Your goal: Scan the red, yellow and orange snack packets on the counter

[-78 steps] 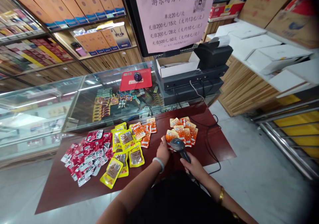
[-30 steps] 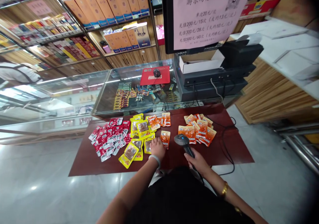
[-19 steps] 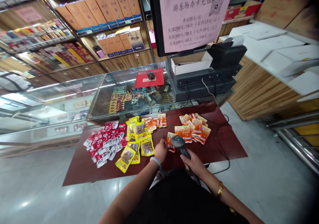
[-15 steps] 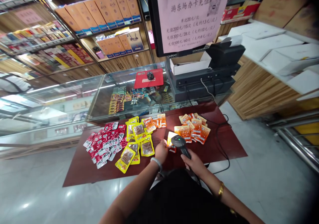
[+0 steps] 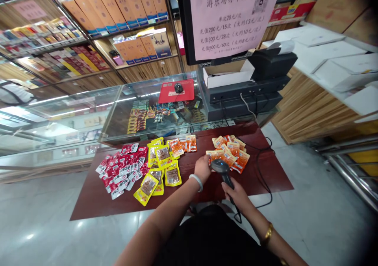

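Note:
My right hand [image 5: 236,193] is wrapped round the handle of a black barcode scanner [image 5: 220,166], its head tilted over the orange packets and a small blue light showing on top. My left hand [image 5: 203,169], with a pale bangle at the wrist, is closed at the left edge of the pile of orange snack packets [image 5: 240,161]. Its fingertips are at an orange packet [image 5: 215,155], partly hidden by the fingers and the scanner head. Left of it lie a few more orange packets [image 5: 190,143], yellow snack packets [image 5: 163,155] and a spread of red-and-white packets [image 5: 124,169].
The packets lie on a dark red table [image 5: 189,195] against a glass display counter [image 5: 118,120]. A monitor with a pink notice [image 5: 230,21], a grey register [image 5: 245,94] and a red mouse pad [image 5: 165,96] stand behind. A black cable [image 5: 261,175] hangs over the table's right side.
My left hand has moved right and slightly up to the orange pile with the packet. The scanner has shifted a little right, and its light has turned from green to blue.

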A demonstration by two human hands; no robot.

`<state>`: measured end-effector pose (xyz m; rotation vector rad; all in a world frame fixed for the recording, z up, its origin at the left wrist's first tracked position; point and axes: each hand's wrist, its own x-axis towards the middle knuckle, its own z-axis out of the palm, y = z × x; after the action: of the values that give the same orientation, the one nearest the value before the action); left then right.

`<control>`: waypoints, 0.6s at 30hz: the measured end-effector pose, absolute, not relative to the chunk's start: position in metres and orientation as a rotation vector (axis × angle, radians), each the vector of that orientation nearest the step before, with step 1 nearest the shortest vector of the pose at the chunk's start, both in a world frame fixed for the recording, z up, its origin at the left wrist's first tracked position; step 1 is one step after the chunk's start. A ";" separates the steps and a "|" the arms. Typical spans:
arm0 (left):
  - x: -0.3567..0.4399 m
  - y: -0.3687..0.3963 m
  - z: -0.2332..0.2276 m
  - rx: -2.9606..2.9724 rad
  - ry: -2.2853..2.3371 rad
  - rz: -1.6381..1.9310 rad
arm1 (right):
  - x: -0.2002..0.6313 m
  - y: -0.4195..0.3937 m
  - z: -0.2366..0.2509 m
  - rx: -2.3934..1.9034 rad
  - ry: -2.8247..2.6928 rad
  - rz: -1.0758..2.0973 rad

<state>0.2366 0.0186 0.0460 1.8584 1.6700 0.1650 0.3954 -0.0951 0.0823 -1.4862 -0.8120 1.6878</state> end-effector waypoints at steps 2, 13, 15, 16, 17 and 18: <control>0.223 0.032 0.044 2.005 1.722 0.166 | 0.397 -0.093 0.080 -1.488 -0.794 1.692; 0.168 0.061 0.022 2.109 1.794 -0.273 | 0.387 -0.087 0.072 -1.505 -0.859 1.736; 0.162 0.047 0.021 2.158 1.731 -0.279 | 0.385 -0.086 0.074 -1.508 -0.857 1.750; 0.158 0.038 0.021 2.182 1.690 -0.280 | 0.384 -0.085 0.075 -1.510 -0.854 1.755; 0.154 0.028 0.021 2.207 1.649 -0.277 | 0.383 -0.084 0.075 -1.509 -0.852 1.762; 0.149 0.018 0.022 2.230 1.604 -0.272 | 0.383 -0.084 0.076 -1.504 -0.852 1.767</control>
<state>0.1493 0.0175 0.0216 2.2300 1.6038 -0.2725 0.3830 -0.0836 0.0758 -1.5042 -0.8519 1.7669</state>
